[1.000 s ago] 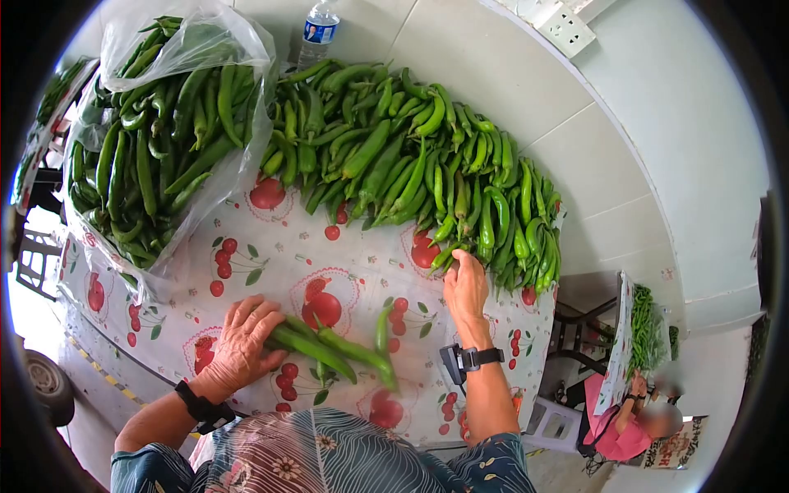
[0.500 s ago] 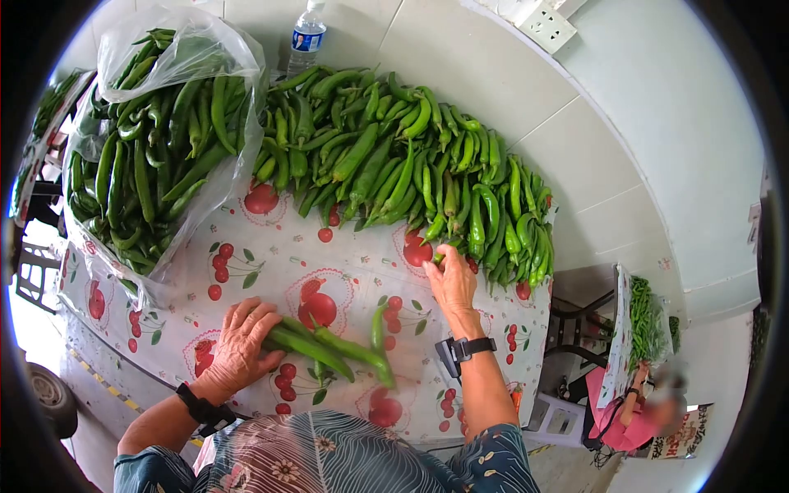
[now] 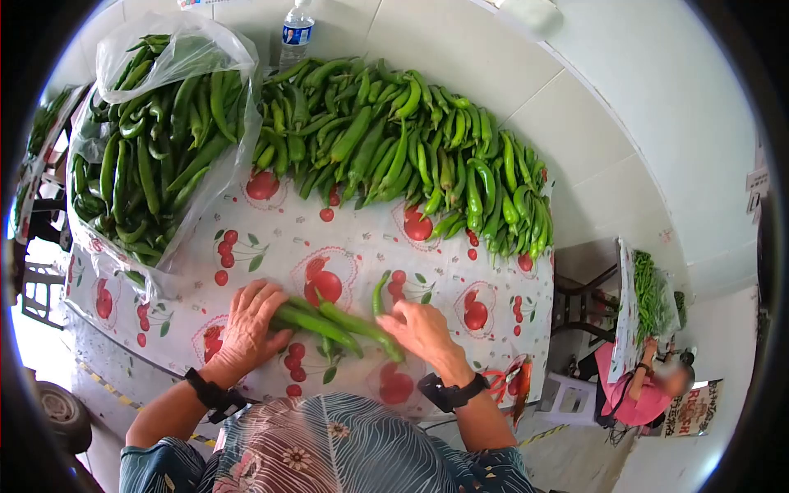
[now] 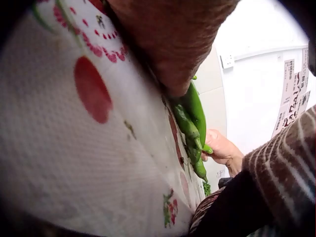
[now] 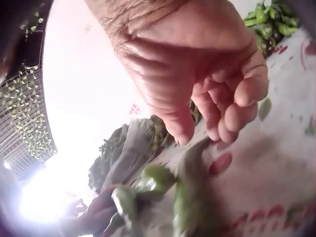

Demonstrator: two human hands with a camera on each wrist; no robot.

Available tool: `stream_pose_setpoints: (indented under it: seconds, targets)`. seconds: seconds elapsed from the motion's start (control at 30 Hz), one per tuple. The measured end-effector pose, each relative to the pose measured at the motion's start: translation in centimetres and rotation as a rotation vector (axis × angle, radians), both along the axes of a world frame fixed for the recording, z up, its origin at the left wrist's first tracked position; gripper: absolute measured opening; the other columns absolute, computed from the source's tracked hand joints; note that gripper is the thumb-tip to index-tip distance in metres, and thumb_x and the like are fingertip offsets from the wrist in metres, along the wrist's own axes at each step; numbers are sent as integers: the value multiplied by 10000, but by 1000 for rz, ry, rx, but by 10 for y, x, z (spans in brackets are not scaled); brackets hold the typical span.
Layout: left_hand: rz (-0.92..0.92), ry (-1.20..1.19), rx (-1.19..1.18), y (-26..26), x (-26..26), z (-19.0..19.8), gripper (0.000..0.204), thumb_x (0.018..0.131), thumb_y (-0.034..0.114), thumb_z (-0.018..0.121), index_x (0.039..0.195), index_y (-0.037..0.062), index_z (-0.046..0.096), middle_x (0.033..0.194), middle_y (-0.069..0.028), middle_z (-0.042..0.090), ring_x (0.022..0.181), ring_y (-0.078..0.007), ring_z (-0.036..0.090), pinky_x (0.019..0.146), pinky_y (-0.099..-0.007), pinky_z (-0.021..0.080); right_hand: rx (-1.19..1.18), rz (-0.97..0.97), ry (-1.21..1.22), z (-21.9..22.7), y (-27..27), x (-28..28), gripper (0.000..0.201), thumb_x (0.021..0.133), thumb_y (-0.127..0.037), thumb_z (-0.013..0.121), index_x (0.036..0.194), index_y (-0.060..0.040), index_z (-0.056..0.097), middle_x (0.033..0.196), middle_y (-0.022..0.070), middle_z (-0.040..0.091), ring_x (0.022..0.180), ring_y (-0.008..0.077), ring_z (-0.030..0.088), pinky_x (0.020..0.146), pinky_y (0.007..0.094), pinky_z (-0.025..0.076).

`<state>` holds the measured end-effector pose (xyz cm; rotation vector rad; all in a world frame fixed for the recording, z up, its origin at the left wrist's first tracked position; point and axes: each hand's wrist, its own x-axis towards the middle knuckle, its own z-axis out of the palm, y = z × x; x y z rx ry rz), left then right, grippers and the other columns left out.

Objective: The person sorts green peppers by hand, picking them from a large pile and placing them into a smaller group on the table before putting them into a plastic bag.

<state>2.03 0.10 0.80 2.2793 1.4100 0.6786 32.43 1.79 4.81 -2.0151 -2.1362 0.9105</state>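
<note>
- The surface has a white plastic cloth, printed with red fruits and green leaves.
- At its far side there lies a broad heap of green peppers; behind the heap stands a clear plastic bottle with blue label, near the pale tiled wall.
- To the left is an open, see-through plastic bag, full of dark green peppers.
- In the room, at right, a person in a pink top is at another table, which also carries green peppers. A pale plastic stool is near.
- The long green peppers are on the near part of the surface, between the two hands. Their long axes run slantwise in the head view, from the left hand to lower right. Which end has the stem, I cannot tell.
- A small curved green pepper points towards the heap, its far end bending slightly right.
- The left hand grips the long green peppers, fingers above, thumb nearer the body.
- The right hand is beside the peppers; its fingers bend loosely, apart from the thumb.
</note>
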Motion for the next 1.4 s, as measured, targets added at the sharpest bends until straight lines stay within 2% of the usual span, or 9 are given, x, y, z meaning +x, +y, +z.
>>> stream_pose_setpoints:
  seconds: [0.2, 0.33, 0.43, 0.57, 0.7, 0.73, 0.87, 1.13, 1.4]
  targets:
    - [-3, 16, -9, 0, 0, -2, 631, 615, 148, 737, 1198, 76, 507, 1261, -133, 522, 1251, -364, 416, 1060, -493, 312, 235, 116, 77, -10, -22, -19, 300, 798, -215, 678, 1021, -32, 596, 865, 187, 649, 819, 348, 644, 719, 421, 499]
    - [1, 5, 3, -1, 1, 0, 634, 609, 150, 744, 1194, 72, 510, 1256, -139, 524, 1246, -363, 420, 1060, -494, 311, 1, -57, 175, 4, -17, -2, 315, 806, -181, 680, 1053, -25, 561, 983, 158, 665, 857, 297, 657, 722, 386, 511]
    - [2, 14, 25, -1, 0, -3, 637, 604, 149, 748, 1190, 74, 512, 1260, -137, 523, 1247, -360, 419, 1061, -492, 310, 149, -386, 650, -4, -4, 22, 269, 830, -144, 656, 1048, -24, 554, 1004, 107, 669, 832, 214, 650, 691, 365, 502]
    - [-2, 16, 7, 0, -1, -1, 646, 597, 148, 752, 1190, 77, 508, 1266, -133, 518, 1247, -357, 419, 1061, -492, 310, 416, -441, 575, 19, 21, 33, 254, 816, -43, 641, 1058, -41, 564, 986, 71, 639, 855, 178, 613, 713, 331, 489]
    - [-2, 24, 1, 0, 0, -2, 661, 589, 145, 756, 1195, 82, 500, 1265, -129, 514, 1244, -358, 420, 1058, -494, 313, 971, 15, 54, 23, 59, 34, 250, 803, -12, 620, 1044, -55, 568, 1041, 125, 601, 937, 250, 597, 714, 329, 486]
    - [3, 31, -3, 0, 0, -2, 666, 586, 144, 756, 1197, 83, 497, 1265, -128, 514, 1243, -358, 420, 1056, -495, 315, 961, 9, -2, 24, 64, 31, 254, 816, 11, 617, 1058, -36, 553, 1008, 65, 603, 846, 131, 596, 776, 297, 496]
    - [-8, 46, -15, 2, 0, 5, 665, 584, 158, 769, 1191, 81, 507, 1257, -119, 515, 1229, -345, 432, 1040, -491, 322, 458, -395, 767, 10, 80, 36, 267, 831, -30, 592, 1093, -27, 536, 887, 54, 613, 767, 95, 562, 734, 286, 477]
    - [10, 69, -12, 2, 3, 2, 653, 583, 142, 769, 1181, 77, 513, 1258, -121, 519, 1239, -355, 427, 1049, -504, 316, 171, -366, 74, -9, 53, 58, 552, 786, -258, 730, 1229, -63, 466, 949, 181, 671, 851, 377, 645, 749, 444, 502]
    - [12, 78, 13, 0, 3, -5, 669, 582, 135, 749, 1199, 86, 494, 1257, -123, 521, 1244, -363, 423, 1044, -506, 314, 309, -389, -63, -10, 12, 56, 448, 745, -258, 774, 1055, -47, 529, 835, 121, 654, 738, 306, 647, 665, 403, 503]
